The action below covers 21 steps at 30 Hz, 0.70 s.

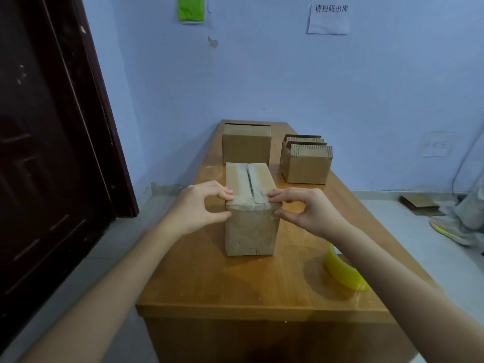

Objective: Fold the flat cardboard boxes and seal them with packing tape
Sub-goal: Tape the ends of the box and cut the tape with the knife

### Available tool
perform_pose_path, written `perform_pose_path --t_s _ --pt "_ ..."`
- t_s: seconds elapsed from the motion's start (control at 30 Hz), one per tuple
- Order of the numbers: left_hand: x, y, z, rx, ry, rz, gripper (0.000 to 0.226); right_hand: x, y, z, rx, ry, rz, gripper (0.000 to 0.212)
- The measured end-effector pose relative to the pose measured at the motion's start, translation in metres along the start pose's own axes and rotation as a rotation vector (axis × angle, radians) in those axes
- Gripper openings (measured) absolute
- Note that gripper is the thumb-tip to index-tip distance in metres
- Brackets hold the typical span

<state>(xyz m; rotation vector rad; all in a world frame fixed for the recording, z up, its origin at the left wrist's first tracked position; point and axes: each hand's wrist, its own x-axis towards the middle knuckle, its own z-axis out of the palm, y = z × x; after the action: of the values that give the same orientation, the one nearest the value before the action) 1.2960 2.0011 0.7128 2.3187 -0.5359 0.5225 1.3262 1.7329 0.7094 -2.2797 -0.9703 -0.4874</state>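
Cardboard box [250,205] stands at table [235,284] centre, taped along its top seam. Left hand [201,205] and right hand [309,208] each pinch a near top corner, thumb below, fingers curled over the edge.

Risk: the seam shows a dark gap; uneven pressing could wrinkle or lift the tape, and the tall box may tip.

Count: three boxes, with one at 12 o'clock [246,142] and one at 1 o'clock [306,161]. One yellow tape roll [343,271] at 4 o'clock.

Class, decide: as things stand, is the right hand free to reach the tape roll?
Probably yes. The tape roll lies just under the right forearm, nothing between, but the right hand must first let go of the box.
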Motion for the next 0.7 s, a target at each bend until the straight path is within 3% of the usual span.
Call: perform_pose_path --t_s 0.3,0.5,0.6,0.7 --pt "0.002 -0.005 0.000 -0.059 -0.023 0.006 0.021 0.003 0.002 0.000 0.112 0.021 0.033 0.019" --pt "-0.003 -0.006 0.011 -0.066 0.076 0.024 0.019 0.000 0.005 0.006 0.103 0.066 0.020 0.018" --pt "-0.006 -0.007 0.014 -0.036 0.055 0.033 0.029 -0.002 0.009 0.009 0.058 0.041 0.001 0.024" --pt "-0.008 -0.010 0.017 0.087 -0.025 0.068 0.044 -0.007 0.011 0.018 -0.073 -0.033 -0.055 0.043"
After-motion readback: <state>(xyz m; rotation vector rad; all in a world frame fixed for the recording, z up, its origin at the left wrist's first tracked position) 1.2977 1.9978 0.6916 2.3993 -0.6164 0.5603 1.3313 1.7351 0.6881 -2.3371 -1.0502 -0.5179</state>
